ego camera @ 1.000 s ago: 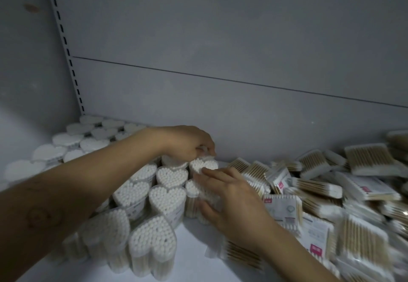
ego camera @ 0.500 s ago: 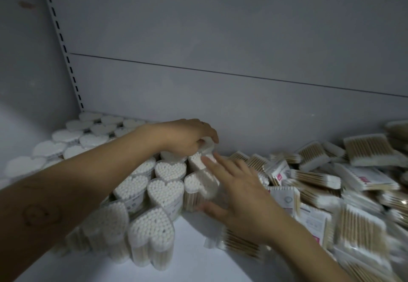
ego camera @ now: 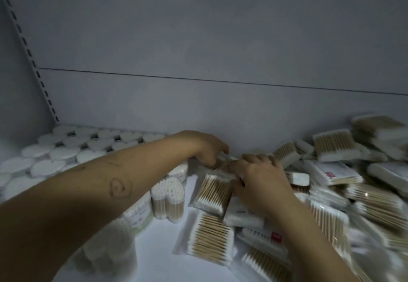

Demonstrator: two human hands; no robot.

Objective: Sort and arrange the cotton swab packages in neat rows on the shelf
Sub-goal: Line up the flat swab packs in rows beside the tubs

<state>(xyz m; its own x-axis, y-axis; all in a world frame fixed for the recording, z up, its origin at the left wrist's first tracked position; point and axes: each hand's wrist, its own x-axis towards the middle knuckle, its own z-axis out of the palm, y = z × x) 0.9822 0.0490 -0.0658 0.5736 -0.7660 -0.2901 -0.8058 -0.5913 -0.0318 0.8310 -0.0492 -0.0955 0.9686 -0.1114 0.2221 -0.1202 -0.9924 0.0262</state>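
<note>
- A flat pack (ego camera: 227, 166) of wooden-stick cotton swabs lies at centre frame, at the left edge of a loose heap (ego camera: 331, 195) filling the right side.
- The left hand (ego camera: 209, 149) pinches the pack's far end with curled fingers; the right hand (ego camera: 260, 180) curls over its near end, thumb tucked beneath, apparently gripping.
- Heart-shaped tubs (ego camera: 167, 193) stand just left, swabs upright with cotton tips showing; capped tubs (ego camera: 66, 149) line up in rows at the upper left.
- The clear bags hold sticks lying side by side.
- Risk: lifting this pack could send neighbouring bags sliding onto the bare strip of shelf (ego camera: 163, 237).
- The left forearm crosses low over the tubs and could topple them.
</note>
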